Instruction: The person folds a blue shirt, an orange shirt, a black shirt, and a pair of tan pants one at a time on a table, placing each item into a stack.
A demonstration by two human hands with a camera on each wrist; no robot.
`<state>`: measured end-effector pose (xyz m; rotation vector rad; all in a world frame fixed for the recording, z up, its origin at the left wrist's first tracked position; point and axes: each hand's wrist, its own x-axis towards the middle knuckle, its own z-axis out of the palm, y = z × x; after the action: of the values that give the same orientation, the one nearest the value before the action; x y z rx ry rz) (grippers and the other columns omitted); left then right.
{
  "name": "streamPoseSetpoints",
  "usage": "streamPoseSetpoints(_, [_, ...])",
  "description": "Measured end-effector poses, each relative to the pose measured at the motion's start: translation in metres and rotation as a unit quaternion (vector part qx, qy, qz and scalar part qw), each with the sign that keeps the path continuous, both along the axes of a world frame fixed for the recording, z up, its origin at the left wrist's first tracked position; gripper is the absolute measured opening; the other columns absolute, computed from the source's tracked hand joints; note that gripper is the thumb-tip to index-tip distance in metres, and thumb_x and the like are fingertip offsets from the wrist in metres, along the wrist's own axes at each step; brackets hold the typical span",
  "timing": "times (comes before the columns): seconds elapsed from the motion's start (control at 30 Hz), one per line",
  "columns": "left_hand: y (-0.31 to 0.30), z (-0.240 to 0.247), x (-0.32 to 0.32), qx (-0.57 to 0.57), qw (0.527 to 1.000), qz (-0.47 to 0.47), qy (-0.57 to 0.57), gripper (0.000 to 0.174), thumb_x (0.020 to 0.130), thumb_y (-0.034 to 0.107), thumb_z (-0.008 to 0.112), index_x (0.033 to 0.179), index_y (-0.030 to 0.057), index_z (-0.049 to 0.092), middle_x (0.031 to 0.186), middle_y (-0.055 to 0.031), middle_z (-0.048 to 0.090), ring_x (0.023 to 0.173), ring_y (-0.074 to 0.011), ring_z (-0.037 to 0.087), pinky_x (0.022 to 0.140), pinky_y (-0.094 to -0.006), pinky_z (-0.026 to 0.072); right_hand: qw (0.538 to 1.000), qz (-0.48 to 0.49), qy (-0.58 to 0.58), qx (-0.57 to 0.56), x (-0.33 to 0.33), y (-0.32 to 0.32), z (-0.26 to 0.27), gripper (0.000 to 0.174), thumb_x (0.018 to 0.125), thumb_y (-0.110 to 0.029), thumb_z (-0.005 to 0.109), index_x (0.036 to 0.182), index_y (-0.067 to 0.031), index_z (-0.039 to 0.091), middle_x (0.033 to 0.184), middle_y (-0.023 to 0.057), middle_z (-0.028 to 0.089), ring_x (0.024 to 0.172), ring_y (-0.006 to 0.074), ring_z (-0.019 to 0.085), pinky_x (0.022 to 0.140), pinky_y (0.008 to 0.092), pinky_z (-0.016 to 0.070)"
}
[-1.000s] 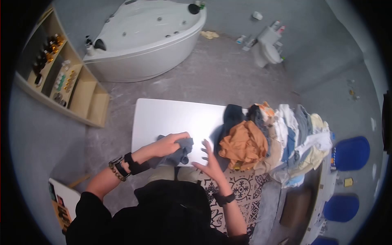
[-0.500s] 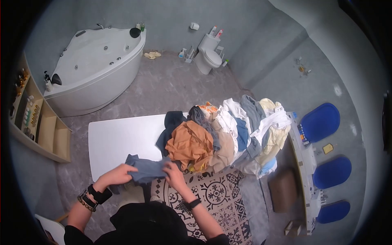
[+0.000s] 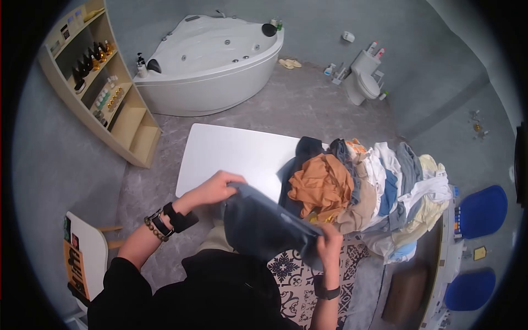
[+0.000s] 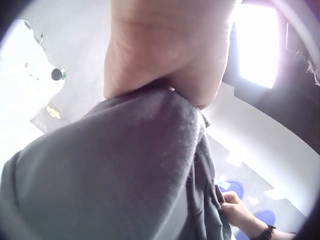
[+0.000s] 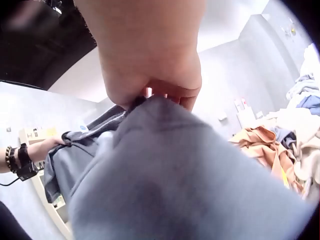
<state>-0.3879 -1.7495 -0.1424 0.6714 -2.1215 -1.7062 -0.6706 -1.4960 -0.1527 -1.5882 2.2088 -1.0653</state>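
Observation:
A dark grey-blue garment [image 3: 264, 223] hangs stretched between my two hands, close to my body at the table's near edge. My left hand [image 3: 221, 187] pinches one upper corner of it. My right hand [image 3: 330, 245] grips the other end, lower and to the right. In the left wrist view the grey cloth [image 4: 110, 165] drops from the fingers in a broad fold. The right wrist view shows the fabric [image 5: 170, 175] falling below the curled fingers, most of which are hidden behind the hand. What kind of garment it is, I cannot tell.
A white table [image 3: 236, 151] stands in front of me. On its right lies a big heap of clothes, with a brown-orange garment [image 3: 322, 184] nearest. Wooden shelves [image 3: 129, 129] and a corner bathtub [image 3: 214, 88] stand beyond. A white chair [image 3: 91, 247] is at my left.
The garment went from bunched in the left hand to held by both hands and spread wide. The right hand has moved right and down, away from the left. The head view swung right, then back.

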Motion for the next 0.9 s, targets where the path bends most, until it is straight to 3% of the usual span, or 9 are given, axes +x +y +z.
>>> streamPoseSetpoints(0.23, [-0.036,0.021,0.024,0.007,0.996,0.084,0.001,0.017,0.087,0.001,0.053,0.098,-0.0020,0.065,0.081,-0.0043,0.065,0.072,-0.0105,0.058,0.067,-0.0262,0.0478,0.997,-0.065,0.005,-0.036,0.013,-0.052,0.029,0.021,0.068,0.007,0.058,0.087,-0.0001,0.061,0.088,0.0138,0.064,0.089,0.0328,0.059,0.083,0.0367,0.0454])
streamPoseSetpoints(0.3, [-0.044,0.018,0.040,-0.012,0.993,0.100,-0.067,0.018,0.087,0.002,0.051,0.100,-0.0009,0.064,0.075,-0.0067,0.063,0.065,-0.0134,0.057,0.063,-0.0300,0.0471,0.996,-0.049,0.062,-0.046,0.013,-0.063,0.023,0.020,0.070,0.007,0.059,0.089,0.0002,0.061,0.089,0.0114,0.065,0.080,0.0260,0.061,0.073,0.0336,0.0473])
streamPoseSetpoints(0.37, [-0.057,0.012,0.051,-0.020,0.992,0.115,-0.052,0.019,0.089,0.004,0.050,0.103,0.0016,0.062,0.073,-0.0122,0.062,0.063,-0.0202,0.059,0.060,-0.0326,0.0464,0.980,-0.115,-0.130,0.094,0.018,-0.079,0.025,0.016,0.075,0.006,0.059,0.089,0.0000,0.062,0.092,0.0104,0.066,0.071,0.0172,0.061,0.061,0.0287,0.0465])
streamPoseSetpoints(0.47, [-0.083,-0.002,0.065,-0.150,0.981,0.114,-0.041,0.019,0.090,0.006,0.050,0.108,0.0045,0.056,0.075,-0.0229,0.061,0.071,-0.0418,0.060,0.061,-0.0424,0.0465,0.958,-0.090,-0.266,0.058,0.035,-0.114,0.034,0.011,0.084,0.003,0.051,0.092,0.0011,0.059,0.093,0.0091,0.066,0.066,0.0099,0.058,0.055,0.0235,0.0451])
streamPoseSetpoints(0.5, [-0.091,-0.003,0.067,-0.149,0.981,0.115,-0.039,0.019,0.090,0.006,0.050,0.108,0.0045,0.056,0.075,-0.0229,0.061,0.071,-0.0418,0.060,0.061,-0.0424,0.0465,0.938,-0.089,-0.334,0.030,0.040,-0.125,0.036,0.012,0.086,0.002,0.048,0.094,0.0013,0.058,0.092,0.0089,0.066,0.066,0.0096,0.057,0.055,0.0227,0.0455])
streamPoseSetpoints(0.57, [-0.104,0.000,0.069,-0.208,0.969,0.127,-0.044,0.018,0.090,0.008,0.051,0.108,0.0047,0.056,0.072,-0.0232,0.060,0.070,-0.0434,0.059,0.062,-0.0459,0.0462,0.960,-0.040,-0.276,-0.011,0.043,-0.142,0.033,0.014,0.087,0.002,0.044,0.096,0.0020,0.055,0.093,0.0085,0.066,0.066,0.0096,0.054,0.056,0.0232,0.0469])
streamPoseSetpoints(0.63, [-0.117,0.006,0.073,-0.200,0.972,0.115,-0.054,0.019,0.090,0.008,0.051,0.107,0.0023,0.057,0.084,-0.0223,0.063,0.079,-0.0397,0.062,0.068,-0.0439,0.0475,0.958,-0.052,-0.280,-0.038,0.049,-0.158,0.038,0.012,0.087,0.002,0.044,0.093,0.0023,0.055,0.089,0.0070,0.065,0.066,0.0090,0.053,0.056,0.0223,0.0442])
streamPoseSetpoints(0.73, [-0.135,0.017,0.079,-0.350,0.927,0.127,0.044,0.018,0.089,0.007,0.052,0.103,-0.0029,0.059,0.114,-0.0163,0.059,0.104,-0.0312,0.056,0.085,-0.0385,0.0451,0.980,-0.059,-0.190,-0.034,0.041,-0.172,0.029,0.012,0.087,-0.001,0.047,0.092,0.0037,0.056,0.079,0.0036,0.060,0.064,0.0074,0.050,0.055,0.0220,0.0402])
streamPoseSetpoints(0.9, [-0.147,0.022,0.089,-0.116,0.976,0.181,0.040,0.012,0.092,0.006,0.050,0.099,-0.0023,0.055,0.079,-0.0141,0.057,0.073,-0.0245,0.053,0.069,-0.0337,0.0442,0.995,-0.067,-0.063,0.038,0.051,-0.199,0.058,0.014,0.087,-0.007,0.056,0.081,0.0051,0.059,0.068,0.0008,0.055,0.064,0.0067,0.050,0.057,0.0230,0.0401])
